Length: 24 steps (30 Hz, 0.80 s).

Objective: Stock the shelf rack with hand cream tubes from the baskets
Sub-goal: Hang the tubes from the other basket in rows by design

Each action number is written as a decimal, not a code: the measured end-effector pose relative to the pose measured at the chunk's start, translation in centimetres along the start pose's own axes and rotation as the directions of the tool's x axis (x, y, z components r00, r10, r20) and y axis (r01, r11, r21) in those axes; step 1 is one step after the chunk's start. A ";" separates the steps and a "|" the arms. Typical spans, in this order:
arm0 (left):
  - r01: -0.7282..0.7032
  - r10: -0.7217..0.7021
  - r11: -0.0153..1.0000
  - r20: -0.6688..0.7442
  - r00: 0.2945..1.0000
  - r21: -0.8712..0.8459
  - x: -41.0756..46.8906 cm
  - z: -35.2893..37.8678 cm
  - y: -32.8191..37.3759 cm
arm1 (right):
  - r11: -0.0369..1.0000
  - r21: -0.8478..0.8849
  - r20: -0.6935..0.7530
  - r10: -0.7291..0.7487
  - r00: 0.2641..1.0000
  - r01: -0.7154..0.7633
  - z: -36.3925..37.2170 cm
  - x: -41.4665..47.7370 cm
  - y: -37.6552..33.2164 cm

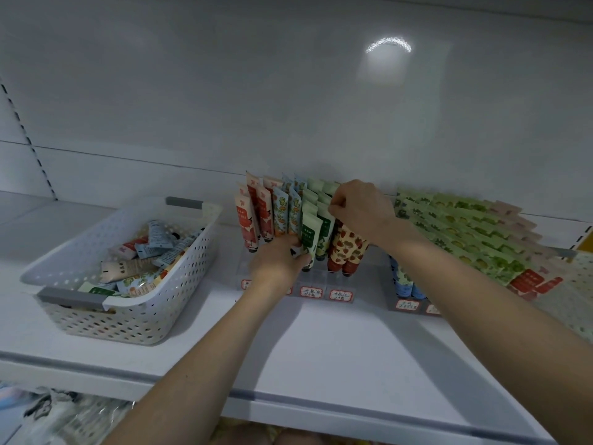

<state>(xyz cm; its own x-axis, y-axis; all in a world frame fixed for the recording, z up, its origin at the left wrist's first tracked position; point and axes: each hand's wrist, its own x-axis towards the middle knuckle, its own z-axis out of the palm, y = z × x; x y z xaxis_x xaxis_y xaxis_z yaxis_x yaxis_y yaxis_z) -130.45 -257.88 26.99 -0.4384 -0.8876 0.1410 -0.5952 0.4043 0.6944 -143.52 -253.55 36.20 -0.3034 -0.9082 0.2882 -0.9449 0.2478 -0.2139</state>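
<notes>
Green tube (pixel 310 234): lower end gripped by curled fingers of left hand (pixel 277 263) for seating in rack (pixel 321 279) at rear edge of shelf (pixel 321 348). Tops of neighbouring tubes (pixel 324 224) are pinched aside by right hand (pixel 361 207) (for clearance, presumably).

We log the basket (pixel 179 284) at the left on the shelf (pixel 337 348), loose tubes (pixel 150 248) lying in it. Right of it, apart, the rack (pixel 321 277) sits before the back panel (pixel 256 91), with upright tubes (pixel 282 213) in rows front to back. Label tags (pixel 310 292) run along the rack's front edge. The left hand (pixel 276 261) grips a front-row tube low down. The right hand (pixel 359 207), behind and to the right, pinches tube tops. Further right, leaning tubes (pixel 465 229) are stacked in rows.
</notes>
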 end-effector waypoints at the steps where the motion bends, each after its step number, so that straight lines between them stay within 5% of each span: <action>1: -0.008 0.008 1.000 -0.006 1.000 0.003 0.0 0.0 0.1 | 1.000 -0.010 0.000 -0.003 1.000 0.003 0.0 0.0 0.0; 24: -0.010 0.006 0.998 -0.071 0.997 -0.059 -0.9 -0.5 0.0 | 0.999 0.026 -0.044 -0.042 0.998 0.043 -0.6 0.0 0.6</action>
<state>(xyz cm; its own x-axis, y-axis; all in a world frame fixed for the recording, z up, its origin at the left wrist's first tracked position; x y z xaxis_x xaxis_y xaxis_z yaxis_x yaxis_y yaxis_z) -129.73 -257.14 27.22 -0.3931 -0.8987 0.1946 -0.5500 0.3994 0.7335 -144.22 -253.21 36.64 -0.2683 -0.9024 0.3373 -0.9536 0.1992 -0.2257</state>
